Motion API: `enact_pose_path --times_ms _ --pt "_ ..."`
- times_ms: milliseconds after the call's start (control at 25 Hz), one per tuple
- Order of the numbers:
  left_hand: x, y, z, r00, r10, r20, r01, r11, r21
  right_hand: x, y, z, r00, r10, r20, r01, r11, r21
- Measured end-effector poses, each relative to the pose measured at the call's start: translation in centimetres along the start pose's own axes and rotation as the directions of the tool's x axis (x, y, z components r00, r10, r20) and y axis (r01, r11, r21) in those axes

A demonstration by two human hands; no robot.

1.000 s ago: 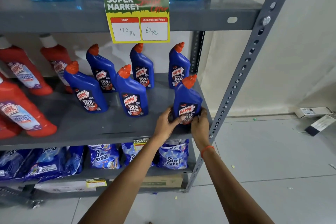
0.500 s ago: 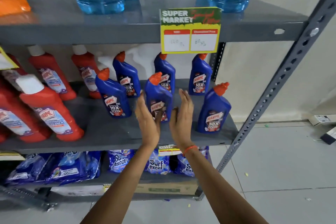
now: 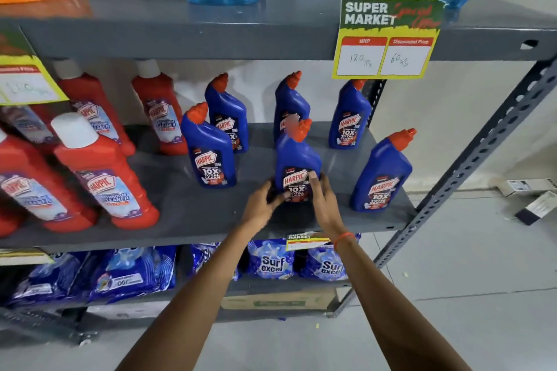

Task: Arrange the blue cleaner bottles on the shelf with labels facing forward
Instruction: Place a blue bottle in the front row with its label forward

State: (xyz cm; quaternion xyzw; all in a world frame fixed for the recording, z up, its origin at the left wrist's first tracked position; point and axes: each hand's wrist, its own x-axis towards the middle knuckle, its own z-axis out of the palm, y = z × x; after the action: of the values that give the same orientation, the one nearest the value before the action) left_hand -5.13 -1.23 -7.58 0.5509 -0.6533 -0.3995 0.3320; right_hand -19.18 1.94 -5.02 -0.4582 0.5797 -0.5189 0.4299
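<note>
At frame centre, your left hand (image 3: 260, 205) and right hand (image 3: 324, 202) clasp a bottle (image 3: 297, 166). Its label faces you on the shelf (image 3: 187, 211).

This is a shop, a supermarket aisle. A grey slotted-steel shelf rack (image 3: 271, 39) fills the frame, stocked in repeated rows: blue cleaner bottles (image 3: 211, 153) at centre, red bathroom cleaner bottles (image 3: 105, 178) at left, detergent pouches (image 3: 271, 262) on the tier below. At upper right a price card (image 3: 387, 39) reads "Super Market", with MRP and discounted price boxes (handwritten figures 120 and 60).
</note>
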Motion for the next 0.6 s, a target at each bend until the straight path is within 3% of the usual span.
enact_pose_path --times_ms 400,600 --pt "-3.7 0.0 1.8 0.994 0.085 -0.074 -0.086 0.996 -0.007 -3.0 1.2 -2.2 0.995 -0.068 0.070 0.064 0.996 0.058" --pt "-4.1 0.6 1.6 0.998 0.021 -0.059 -0.022 1.000 -0.006 -3.3 1.5 -1.9 0.997 -0.075 0.024 0.073 0.995 0.063"
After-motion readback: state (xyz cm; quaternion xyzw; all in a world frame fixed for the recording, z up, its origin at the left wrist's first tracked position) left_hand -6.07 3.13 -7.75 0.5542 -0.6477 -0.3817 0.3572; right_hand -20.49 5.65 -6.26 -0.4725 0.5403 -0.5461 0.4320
